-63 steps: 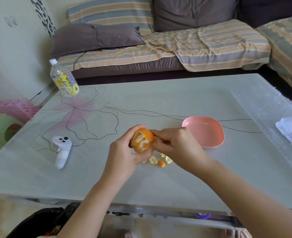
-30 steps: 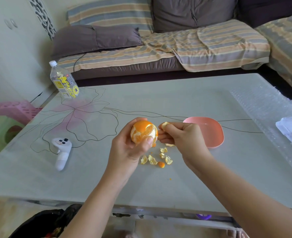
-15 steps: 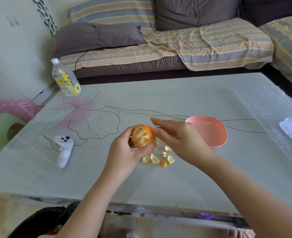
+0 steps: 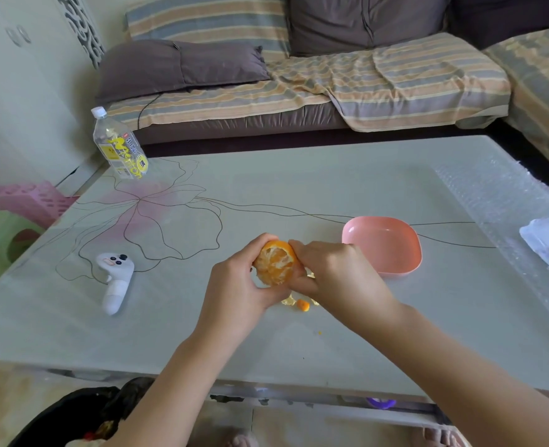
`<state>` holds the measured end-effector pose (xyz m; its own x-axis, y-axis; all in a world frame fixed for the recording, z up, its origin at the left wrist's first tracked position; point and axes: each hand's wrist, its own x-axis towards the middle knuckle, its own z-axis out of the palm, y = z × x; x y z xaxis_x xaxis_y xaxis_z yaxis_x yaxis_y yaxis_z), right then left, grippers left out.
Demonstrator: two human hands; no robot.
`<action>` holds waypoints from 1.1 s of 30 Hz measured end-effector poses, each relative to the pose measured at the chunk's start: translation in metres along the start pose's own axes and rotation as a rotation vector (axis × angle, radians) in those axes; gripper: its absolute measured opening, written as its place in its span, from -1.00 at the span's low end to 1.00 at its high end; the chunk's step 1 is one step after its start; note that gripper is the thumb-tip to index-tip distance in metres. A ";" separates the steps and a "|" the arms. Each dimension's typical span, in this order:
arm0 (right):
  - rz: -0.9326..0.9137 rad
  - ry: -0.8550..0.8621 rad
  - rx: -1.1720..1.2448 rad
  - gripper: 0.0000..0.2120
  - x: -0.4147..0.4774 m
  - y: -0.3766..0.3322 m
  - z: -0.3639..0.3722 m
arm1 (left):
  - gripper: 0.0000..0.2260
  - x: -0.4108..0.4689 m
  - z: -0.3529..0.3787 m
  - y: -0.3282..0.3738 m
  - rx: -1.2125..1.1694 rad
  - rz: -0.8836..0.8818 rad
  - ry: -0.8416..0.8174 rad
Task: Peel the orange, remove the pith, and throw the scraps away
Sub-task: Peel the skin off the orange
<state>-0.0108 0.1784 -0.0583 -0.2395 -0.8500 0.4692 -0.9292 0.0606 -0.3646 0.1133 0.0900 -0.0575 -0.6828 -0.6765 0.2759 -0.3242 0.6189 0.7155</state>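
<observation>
Orange (image 4: 274, 262): half peeled, we hold it just above the tabletop (image 4: 299, 188).
Left hand (image 4: 234, 285): fingers curl around the fruit.
Right hand (image 4: 334, 272): fingers pinch the peel (image 4: 276, 245); we should pull gently, in small pieces.

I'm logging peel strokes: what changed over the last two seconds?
The right hand pulled a piece of peel off, let it go above the scraps, then came back to grip the orange. The left hand kept holding the orange; pink bowl, bottle and controller stayed put.
</observation>
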 end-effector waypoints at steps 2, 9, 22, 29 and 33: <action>-0.005 -0.007 -0.013 -0.75 0.001 0.000 0.001 | -0.56 0.000 0.000 0.000 -0.003 -0.006 0.005; -0.005 -0.058 0.030 -0.75 0.002 0.000 0.000 | -0.58 -0.001 -0.001 -0.002 0.013 -0.041 0.028; -0.018 0.080 -0.068 -0.85 -0.005 -0.001 0.007 | -0.57 0.000 -0.001 -0.001 0.084 -0.023 0.014; -0.106 0.097 -0.169 -0.77 -0.004 0.001 0.003 | -0.64 -0.002 -0.004 0.003 0.049 0.002 -0.017; -0.070 0.118 -0.095 -0.81 -0.002 0.003 -0.003 | -0.69 -0.002 -0.004 0.005 0.013 0.000 -0.043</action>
<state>-0.0138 0.1816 -0.0581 -0.1998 -0.7865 0.5843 -0.9658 0.0575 -0.2528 0.1153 0.0929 -0.0516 -0.7099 -0.6592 0.2480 -0.3323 0.6239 0.7073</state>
